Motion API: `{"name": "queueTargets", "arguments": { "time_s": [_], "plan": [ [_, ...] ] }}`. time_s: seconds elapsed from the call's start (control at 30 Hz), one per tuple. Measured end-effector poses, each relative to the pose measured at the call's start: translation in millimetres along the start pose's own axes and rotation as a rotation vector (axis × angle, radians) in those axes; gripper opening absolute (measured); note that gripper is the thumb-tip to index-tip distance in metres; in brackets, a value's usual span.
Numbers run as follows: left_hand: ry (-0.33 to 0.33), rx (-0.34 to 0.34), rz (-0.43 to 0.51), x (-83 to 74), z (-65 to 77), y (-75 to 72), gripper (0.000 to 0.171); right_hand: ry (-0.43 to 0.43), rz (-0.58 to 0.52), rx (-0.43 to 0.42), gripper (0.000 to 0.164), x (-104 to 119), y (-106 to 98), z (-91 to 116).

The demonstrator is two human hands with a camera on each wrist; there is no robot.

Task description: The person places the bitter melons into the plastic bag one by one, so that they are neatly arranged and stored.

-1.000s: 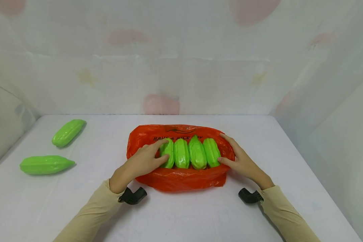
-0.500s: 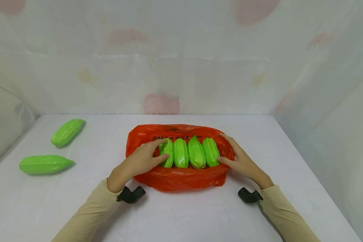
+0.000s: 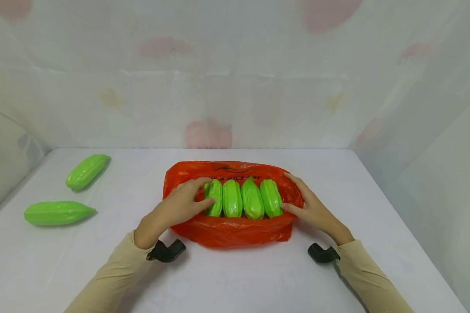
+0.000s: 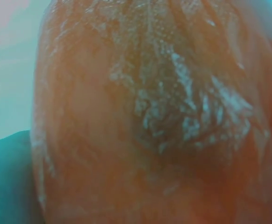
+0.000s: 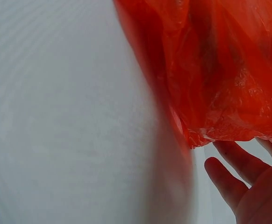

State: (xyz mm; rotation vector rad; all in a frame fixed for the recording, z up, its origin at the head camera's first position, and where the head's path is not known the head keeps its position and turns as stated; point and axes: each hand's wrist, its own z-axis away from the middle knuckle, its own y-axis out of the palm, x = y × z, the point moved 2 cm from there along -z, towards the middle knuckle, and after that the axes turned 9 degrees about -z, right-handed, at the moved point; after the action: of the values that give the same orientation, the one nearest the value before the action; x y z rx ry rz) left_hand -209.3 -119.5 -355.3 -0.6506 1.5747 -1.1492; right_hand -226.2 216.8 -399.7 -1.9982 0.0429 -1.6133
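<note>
A red plastic bag (image 3: pixel 235 234) lies open on the table, printed lettering on its back wall. Inside, several glossy, light-green ridged gourds stand side by side, from the leftmost gourd (image 3: pixel 214 198) to the rightmost gourd (image 3: pixel 271 198). My left hand (image 3: pixel 180 202) reaches over the bag's left side, with index finger and thumb spread at the edge of the leftmost gourd. At the other end, my right hand (image 3: pixel 313 206) holds the bag's side, thumb over the rim by the rightmost gourd. The right wrist view shows fingers (image 5: pixel 227 182) outside the red plastic.
Two more green gourds lie on the left of the white table (image 3: pixel 258 278): a far gourd (image 3: pixel 87 171) set at a slant and a near gourd (image 3: pixel 58 213) lying crosswise. A pale patterned curtain (image 3: pixel 235 100) closes off the back.
My left hand has drawn slightly left, its fingertips now at the leftmost gourd's edge rather than over it. The gourds in the bag have shifted a little left. My right hand has stayed in place.
</note>
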Motion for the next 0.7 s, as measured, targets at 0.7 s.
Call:
{"name": "queueTargets", "arguments": {
  "time_s": [0.7],
  "plan": [
    [0.004,-0.123,0.036,1.2,7.4,-24.3,0.052,0.008,0.006,-0.002,0.075,-0.1,-0.6,0.7]
  ]
}}
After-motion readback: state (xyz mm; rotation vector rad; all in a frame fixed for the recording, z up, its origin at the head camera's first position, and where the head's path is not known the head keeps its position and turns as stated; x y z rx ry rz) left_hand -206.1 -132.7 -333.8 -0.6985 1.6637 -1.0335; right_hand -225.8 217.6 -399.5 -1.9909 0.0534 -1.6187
